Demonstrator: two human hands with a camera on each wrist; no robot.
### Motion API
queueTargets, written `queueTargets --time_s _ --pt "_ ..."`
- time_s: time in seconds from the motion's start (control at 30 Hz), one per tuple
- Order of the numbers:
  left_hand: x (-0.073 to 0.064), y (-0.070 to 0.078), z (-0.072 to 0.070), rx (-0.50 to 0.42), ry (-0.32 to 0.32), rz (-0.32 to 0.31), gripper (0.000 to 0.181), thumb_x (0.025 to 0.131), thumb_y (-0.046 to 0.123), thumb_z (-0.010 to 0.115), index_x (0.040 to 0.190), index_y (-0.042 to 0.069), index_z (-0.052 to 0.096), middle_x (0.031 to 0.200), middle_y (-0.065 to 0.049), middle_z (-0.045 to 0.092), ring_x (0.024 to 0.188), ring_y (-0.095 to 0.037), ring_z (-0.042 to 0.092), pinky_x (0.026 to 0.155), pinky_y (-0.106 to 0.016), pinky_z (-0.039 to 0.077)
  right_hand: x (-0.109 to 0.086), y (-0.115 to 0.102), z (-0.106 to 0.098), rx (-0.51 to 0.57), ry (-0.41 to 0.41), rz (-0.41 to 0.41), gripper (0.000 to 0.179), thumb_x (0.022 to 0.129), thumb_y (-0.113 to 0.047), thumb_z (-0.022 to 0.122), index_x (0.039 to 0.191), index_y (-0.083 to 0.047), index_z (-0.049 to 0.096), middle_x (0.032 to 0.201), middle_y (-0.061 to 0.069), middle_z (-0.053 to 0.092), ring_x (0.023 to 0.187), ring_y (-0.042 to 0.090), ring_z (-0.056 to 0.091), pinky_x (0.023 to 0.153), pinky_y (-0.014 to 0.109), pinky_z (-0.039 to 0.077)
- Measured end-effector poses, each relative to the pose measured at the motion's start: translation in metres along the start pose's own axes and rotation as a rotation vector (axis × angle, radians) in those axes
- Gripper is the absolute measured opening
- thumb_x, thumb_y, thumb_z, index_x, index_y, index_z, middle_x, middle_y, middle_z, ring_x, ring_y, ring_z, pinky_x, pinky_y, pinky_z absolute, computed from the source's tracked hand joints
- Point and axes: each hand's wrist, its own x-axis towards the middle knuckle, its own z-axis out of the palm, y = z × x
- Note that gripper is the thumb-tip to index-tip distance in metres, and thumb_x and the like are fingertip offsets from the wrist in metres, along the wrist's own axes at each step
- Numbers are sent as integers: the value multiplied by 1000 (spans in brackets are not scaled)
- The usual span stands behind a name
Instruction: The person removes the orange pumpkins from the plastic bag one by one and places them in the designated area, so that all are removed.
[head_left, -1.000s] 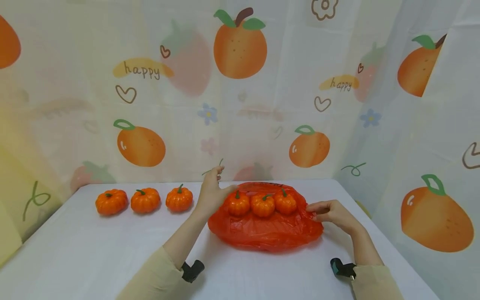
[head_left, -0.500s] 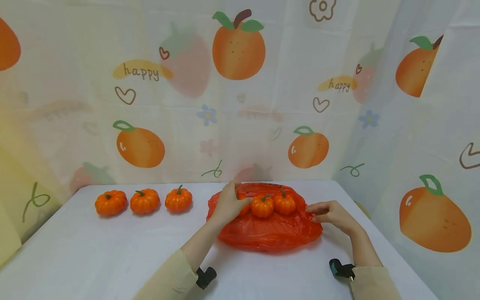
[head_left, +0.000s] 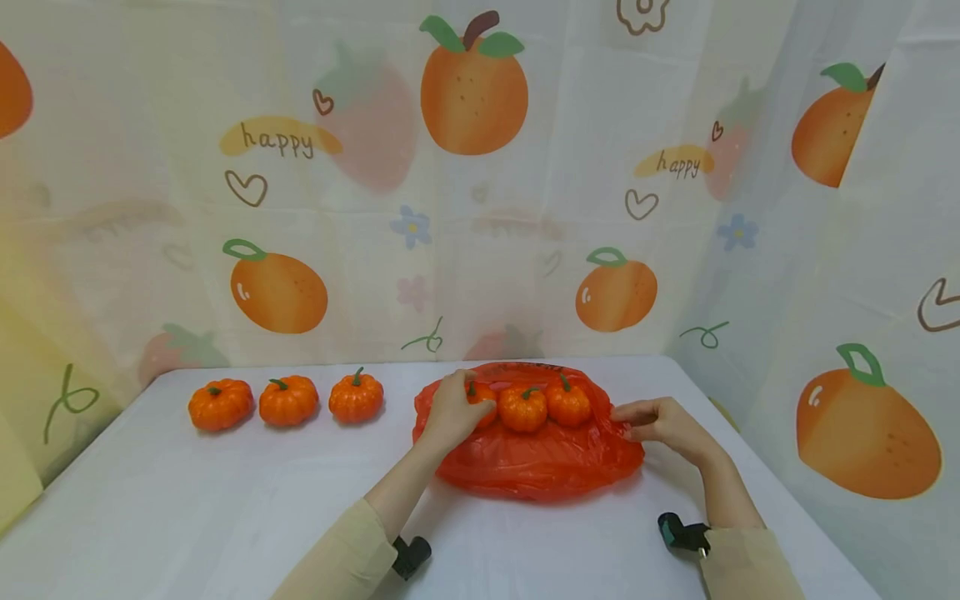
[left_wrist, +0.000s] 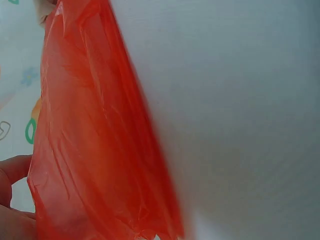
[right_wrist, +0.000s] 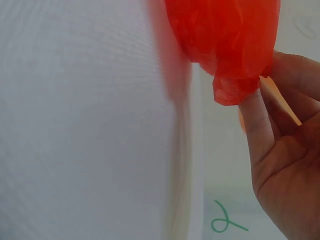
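A red plastic bag (head_left: 536, 471) lies spread on the white table, its mouth facing up. In a row inside the mouth sit three small orange pumpkins with green stems: a left pumpkin (head_left: 487, 414), a middle pumpkin (head_left: 522, 410) and a right pumpkin (head_left: 569, 406). My left hand (head_left: 450, 414) grips the left pumpkin from its left side, thumb in front and fingers partly hidden behind it. At the other end, my right hand (head_left: 660, 421) pinches the bag's gathered right edge (right_wrist: 235, 90) between thumb and fingers. The left wrist view shows mostly the bag's side.
Three more pumpkins stand in a line at the table's left: one far left (head_left: 221, 405), one between (head_left: 288, 401) and one nearer the bag (head_left: 356, 397). A fruit-printed curtain (head_left: 480, 217) hangs behind the table (head_left: 247, 508) and along its sides.
My left hand has moved right, from the bag's left rim with raised fingers onto the left pumpkin. The right hand stays at the bag's right edge.
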Motion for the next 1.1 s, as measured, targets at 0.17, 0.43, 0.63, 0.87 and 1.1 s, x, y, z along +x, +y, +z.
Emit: queueTargets --time_s 0.17,0.43,0.63,0.87,1.1 --pt "0 -2 2 20 9 -11 54 87 14 69 135 -5 50 138 -23 52 127 -38 50 110 -54 45 0 -1 -1 3 -3 10 36 86 -9 64 121 1 69 131 25 63 120 36 61 85 22 55" --pt "0 -3 5 69 25 -22 51 87 15 69 131 -4 54 130 -20 57 115 -33 55 104 -51 50 0 -2 0 13 -4 8 36 86 -8 64 121 2 68 132 26 63 119 36 61 85 21 55" --pt "0 -1 8 80 27 -29 56 86 15 69 134 -7 50 133 -23 54 120 -37 52 107 -52 48 0 -1 0 3 -4 7 36 86 -9 65 120 1 69 131 25 63 117 33 62 84 21 55" --pt "-2 6 19 96 57 -82 58 88 15 70 136 -8 46 135 -26 47 125 -39 47 109 -53 45 -1 -1 0 2 -4 14 37 86 -9 65 121 1 68 130 25 64 113 27 64 84 21 55" --pt "-3 10 26 106 95 -118 59 89 17 69 135 -11 45 137 -29 44 127 -41 44 109 -54 45 -2 -2 0 2 -1 12 37 85 -10 65 121 1 69 130 24 64 114 28 64 83 22 56"
